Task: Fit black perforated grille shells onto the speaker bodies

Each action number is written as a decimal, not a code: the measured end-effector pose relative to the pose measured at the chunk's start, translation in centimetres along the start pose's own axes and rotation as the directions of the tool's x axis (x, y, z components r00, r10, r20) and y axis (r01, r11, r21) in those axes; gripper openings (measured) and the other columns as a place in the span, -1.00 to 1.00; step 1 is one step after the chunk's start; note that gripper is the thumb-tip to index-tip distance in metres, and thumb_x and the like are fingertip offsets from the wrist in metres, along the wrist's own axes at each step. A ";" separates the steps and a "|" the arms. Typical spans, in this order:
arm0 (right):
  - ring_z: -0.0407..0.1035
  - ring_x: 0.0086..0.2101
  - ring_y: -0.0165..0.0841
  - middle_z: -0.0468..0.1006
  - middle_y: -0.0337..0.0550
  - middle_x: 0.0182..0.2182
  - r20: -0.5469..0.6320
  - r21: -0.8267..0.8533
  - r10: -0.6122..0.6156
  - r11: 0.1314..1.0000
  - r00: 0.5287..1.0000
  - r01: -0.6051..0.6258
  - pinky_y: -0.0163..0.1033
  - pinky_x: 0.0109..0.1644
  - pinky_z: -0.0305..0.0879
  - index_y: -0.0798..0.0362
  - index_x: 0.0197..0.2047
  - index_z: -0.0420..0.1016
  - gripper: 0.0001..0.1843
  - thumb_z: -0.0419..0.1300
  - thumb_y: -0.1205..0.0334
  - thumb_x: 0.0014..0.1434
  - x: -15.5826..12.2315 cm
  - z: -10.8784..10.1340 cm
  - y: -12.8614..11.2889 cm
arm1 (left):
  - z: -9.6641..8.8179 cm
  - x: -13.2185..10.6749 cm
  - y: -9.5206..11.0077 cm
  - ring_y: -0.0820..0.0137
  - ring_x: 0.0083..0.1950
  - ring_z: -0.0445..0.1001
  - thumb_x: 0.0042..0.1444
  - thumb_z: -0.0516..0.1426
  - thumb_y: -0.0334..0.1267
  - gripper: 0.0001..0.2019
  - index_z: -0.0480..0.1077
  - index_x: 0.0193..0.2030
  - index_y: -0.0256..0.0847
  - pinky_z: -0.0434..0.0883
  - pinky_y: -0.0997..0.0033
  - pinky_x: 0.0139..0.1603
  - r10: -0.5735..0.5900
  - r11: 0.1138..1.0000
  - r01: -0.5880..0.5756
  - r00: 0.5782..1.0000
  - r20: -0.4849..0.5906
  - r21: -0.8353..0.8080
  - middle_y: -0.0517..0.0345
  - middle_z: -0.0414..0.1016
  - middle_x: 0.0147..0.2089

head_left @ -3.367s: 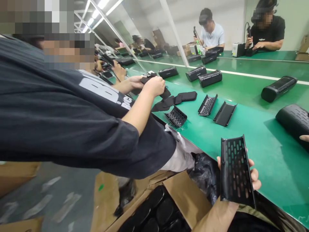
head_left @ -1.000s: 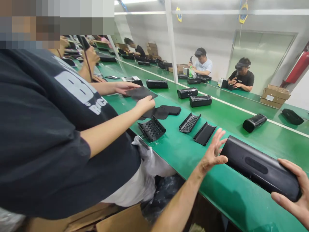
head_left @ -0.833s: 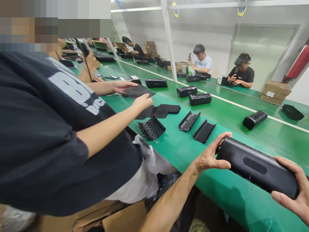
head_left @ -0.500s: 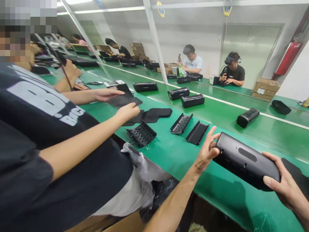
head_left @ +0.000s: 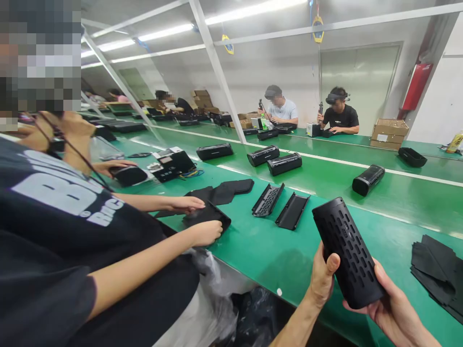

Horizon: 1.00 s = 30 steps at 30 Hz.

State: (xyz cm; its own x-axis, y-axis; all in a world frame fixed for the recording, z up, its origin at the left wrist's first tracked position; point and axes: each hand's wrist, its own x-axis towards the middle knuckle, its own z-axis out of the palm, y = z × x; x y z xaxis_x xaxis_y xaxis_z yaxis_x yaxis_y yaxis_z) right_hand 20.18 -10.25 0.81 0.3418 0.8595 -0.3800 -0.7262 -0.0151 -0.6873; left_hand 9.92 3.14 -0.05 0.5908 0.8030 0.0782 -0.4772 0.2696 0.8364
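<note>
A black speaker housing (head_left: pixel 349 255) with rows of oblong slots tilts above the bench's near edge, its slotted face toward me. My left hand (head_left: pixel 323 277) grips its left side, thumb across the edge and the other fingers mostly hidden behind it. My right hand (head_left: pixel 392 301) holds the lower right end, its fingers partly hidden underneath. Beyond my left hand, a slotted shell half (head_left: pixel 268 200) and a plain-faced shell half (head_left: pixel 292 211) lie on the bench. To the right of my right hand is a pile of thin black sheets (head_left: pixel 436 270).
At my left, a co-worker's hands (head_left: pixel 208 231) work on a black shell piece (head_left: pixel 222 217) near more black sheets (head_left: pixel 231 190). Several speaker housings (head_left: pixel 285 164) stand on the green line beyond. A slanted white post (head_left: pixel 220 72) rises past the bench. More people sit across the line.
The speaker housing has turned from its smooth side to its slotted side and now stands more upright. My left hand has closed on its side. The co-worker's hands have moved onto a shell piece.
</note>
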 end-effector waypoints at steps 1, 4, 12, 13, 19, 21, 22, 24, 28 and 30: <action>0.64 -0.06 0.02 0.67 -0.04 0.09 0.027 -0.052 0.007 0.999 1.000 -0.006 0.18 -0.06 0.60 -0.19 0.35 0.37 -0.24 0.41 -0.26 0.20 0.1 -0.4 -0.4 | -0.2 0.2 0.5 -0.15 0.21 0.56 -0.14 0.41 0.44 0.00 0.43 0.29 -0.26 0.48 -0.05 0.26 -0.001 1.000 0.001 1.000 0.016 0.023 -0.22 0.63 0.17; 0.60 0.00 -0.02 0.61 0.01 0.17 0.041 -0.274 -0.031 0.961 0.999 0.042 0.05 -0.05 0.59 -0.13 0.27 0.49 -0.29 0.42 -0.29 0.19 0.4 -1.9 -3.3 | -0.6 0.6 2.7 -0.14 0.23 0.54 -0.13 0.42 0.42 -0.03 0.45 0.26 -0.28 0.48 -0.01 0.26 -0.018 0.986 0.003 0.996 0.087 0.164 -0.22 0.62 0.18; 0.55 0.03 -0.05 0.46 0.14 0.23 0.042 -0.469 -0.088 0.878 0.995 0.097 0.05 -0.03 0.61 -0.06 0.28 0.43 -0.28 0.30 -0.37 0.26 2.3 -1.5 -13.6 | -0.4 2.0 6.1 -0.09 0.20 0.57 -0.12 0.41 0.42 -0.07 0.47 0.22 -0.28 0.49 0.05 0.22 -0.261 0.884 0.139 0.939 0.225 0.445 -0.17 0.65 0.16; 0.56 0.00 -0.07 0.46 0.13 0.22 0.049 -0.481 -0.083 0.872 0.995 0.096 0.03 -0.07 0.62 -0.06 0.28 0.43 -0.29 0.29 -0.36 0.27 2.8 -1.2 -14.1 | -0.4 2.1 6.0 -0.08 0.19 0.58 -0.12 0.40 0.42 -0.07 0.47 0.21 -0.28 0.49 0.05 0.22 -0.291 0.867 0.157 0.930 0.223 0.473 -0.17 0.64 0.17; 0.57 -0.09 -0.13 0.49 0.15 0.18 0.083 -0.550 -0.006 0.833 0.996 0.051 -0.01 -0.20 0.63 -0.03 0.28 0.42 -0.27 0.26 -0.39 0.29 5.5 -1.0 -14.7 | -0.7 2.4 5.7 -0.05 0.13 0.59 -0.05 0.33 0.45 -0.13 0.51 0.15 -0.29 0.50 0.10 0.13 -0.350 0.776 0.153 0.911 0.217 0.612 -0.14 0.66 0.13; 0.57 -0.09 -0.10 0.48 0.14 0.22 0.116 -0.588 0.026 0.807 0.993 0.048 -0.03 -0.26 0.63 -0.08 0.37 0.38 -0.19 0.28 -0.41 0.25 5.8 -0.9 -14.6 | -0.4 2.5 6.3 -0.04 0.11 0.60 -0.04 0.34 0.41 -0.15 0.52 0.18 -0.26 0.49 0.11 0.12 -0.361 0.711 0.111 0.905 0.225 0.695 -0.10 0.68 0.10; 0.56 -0.07 -0.08 0.48 0.13 0.24 0.143 -0.607 0.042 0.793 0.989 0.055 -0.05 -0.28 0.63 -0.11 0.42 0.34 -0.14 0.32 -0.39 0.22 5.8 -0.8 -14.6 | 0.0 2.5 6.7 -0.04 0.11 0.60 -0.07 0.37 0.37 -0.15 0.51 0.22 -0.22 0.48 0.11 0.13 -0.364 0.656 0.080 0.905 0.222 0.751 -0.07 0.68 0.10; 0.56 -0.04 -0.03 0.49 0.10 0.27 0.209 -0.640 0.077 0.765 0.975 0.077 -0.04 -0.28 0.63 -0.16 0.48 0.29 -0.04 0.45 -0.30 0.13 5.5 -0.7 -14.5 | 0.8 2.4 7.7 -0.09 0.11 0.60 -0.15 0.43 0.29 -0.09 0.47 0.32 -0.10 0.47 0.07 0.16 -0.363 0.501 0.012 0.910 0.198 0.866 -0.03 0.68 0.11; 0.51 0.08 0.04 0.40 0.12 0.34 0.303 -0.648 0.057 0.744 0.951 0.162 0.11 0.05 0.56 -0.13 0.53 0.20 0.18 0.56 -0.26 -0.04 4.0 -1.6 -13.4 | 1.1 2.1 9.2 -0.25 0.21 0.55 -0.24 0.50 0.19 0.06 0.36 0.46 -0.01 0.37 -0.12 0.29 -0.357 0.263 -0.091 0.916 0.184 0.961 -0.12 0.61 0.25; 0.42 0.20 0.07 0.30 0.13 0.40 0.311 -0.635 -0.034 0.736 0.950 0.234 0.15 0.28 0.38 -0.11 0.56 0.10 0.29 0.55 -0.32 -0.08 3.1 -2.9 -11.9 | -0.4 1.8 9.2 -0.27 0.32 0.46 -0.28 0.52 0.21 0.14 0.31 0.49 -0.01 0.29 -0.16 0.38 -0.323 0.321 -0.083 0.927 0.191 0.944 -0.16 0.50 0.37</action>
State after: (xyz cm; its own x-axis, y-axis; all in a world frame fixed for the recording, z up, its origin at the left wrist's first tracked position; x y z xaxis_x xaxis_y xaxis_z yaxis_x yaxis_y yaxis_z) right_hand 31.59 -8.90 6.06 0.1639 0.9757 -0.1453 -0.0758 -0.1344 -0.9880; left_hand 6.33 7.27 7.64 0.8260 0.5558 -0.0935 0.4118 -0.4819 0.7735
